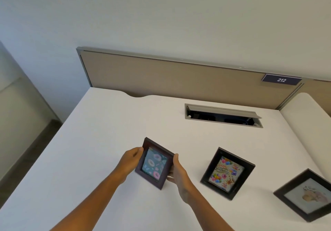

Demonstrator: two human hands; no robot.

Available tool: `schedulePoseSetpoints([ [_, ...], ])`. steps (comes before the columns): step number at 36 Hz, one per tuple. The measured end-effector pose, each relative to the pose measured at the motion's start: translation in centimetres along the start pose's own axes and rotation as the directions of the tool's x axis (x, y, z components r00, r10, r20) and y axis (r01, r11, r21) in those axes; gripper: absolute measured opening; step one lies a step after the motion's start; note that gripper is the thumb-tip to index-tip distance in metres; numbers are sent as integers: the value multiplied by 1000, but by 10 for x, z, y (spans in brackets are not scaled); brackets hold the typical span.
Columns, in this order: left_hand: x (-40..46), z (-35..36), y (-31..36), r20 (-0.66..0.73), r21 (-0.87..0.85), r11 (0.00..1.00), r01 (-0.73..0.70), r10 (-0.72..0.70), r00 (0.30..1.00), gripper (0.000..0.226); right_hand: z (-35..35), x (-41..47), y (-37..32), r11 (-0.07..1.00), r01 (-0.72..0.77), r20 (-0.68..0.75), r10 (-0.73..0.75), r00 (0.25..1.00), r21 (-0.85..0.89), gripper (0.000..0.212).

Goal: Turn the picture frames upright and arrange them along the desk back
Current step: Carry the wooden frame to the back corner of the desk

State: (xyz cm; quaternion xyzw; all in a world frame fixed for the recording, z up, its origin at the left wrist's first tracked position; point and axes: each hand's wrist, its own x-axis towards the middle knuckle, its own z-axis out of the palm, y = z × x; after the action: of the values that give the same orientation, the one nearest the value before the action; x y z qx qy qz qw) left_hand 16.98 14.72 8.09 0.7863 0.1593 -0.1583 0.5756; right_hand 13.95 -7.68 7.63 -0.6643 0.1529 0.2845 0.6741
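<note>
head | left hand, right hand clasp square dark-wood donut frame | glossy glass

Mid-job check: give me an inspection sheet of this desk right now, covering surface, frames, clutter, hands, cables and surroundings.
Surface: white desk, mostly bare.
Job's things: donut frame held tilted at the near middle; birthday frame and pale-picture frame on the desk to its right, picture sides showing; whether they stand or lie flat is unclear. None at the desk back yet.
Clutter: nothing seen.
Hands: left hand and right hand grip the donut frame's opposite edges.
Cables: open cable tray set in the desk; contents too dark to tell.
Surroundings: tan divider panel with a 212 label; plain wall.
</note>
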Motion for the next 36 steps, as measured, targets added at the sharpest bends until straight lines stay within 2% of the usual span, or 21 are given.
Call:
schedulePoseSetpoints([
  [5,7,-2,-7,-12,-9,1000,-16,16,1000,45,2,7,-1,994,-11,16,10,1000,106,81],
  [9,12,-7,-11,-13,-21,1000,-22,22,1000,52,3,14,-6,987,-16,25,12,1000,163,81],
  [14,18,-17,-6,-73,-33,998,-51,48,996,40,9,27,-23,985,-11,42,3,999,171,81],
  [22,28,-54,13,-151,-108,992,-63,46,987,30,32,60,-72,995,29,75,-36,997,96,85],
  [36,96,-141,37,-351,-204,973,-109,31,936,33,108,159,-177,990,94,204,-70,977,-110,78],
])
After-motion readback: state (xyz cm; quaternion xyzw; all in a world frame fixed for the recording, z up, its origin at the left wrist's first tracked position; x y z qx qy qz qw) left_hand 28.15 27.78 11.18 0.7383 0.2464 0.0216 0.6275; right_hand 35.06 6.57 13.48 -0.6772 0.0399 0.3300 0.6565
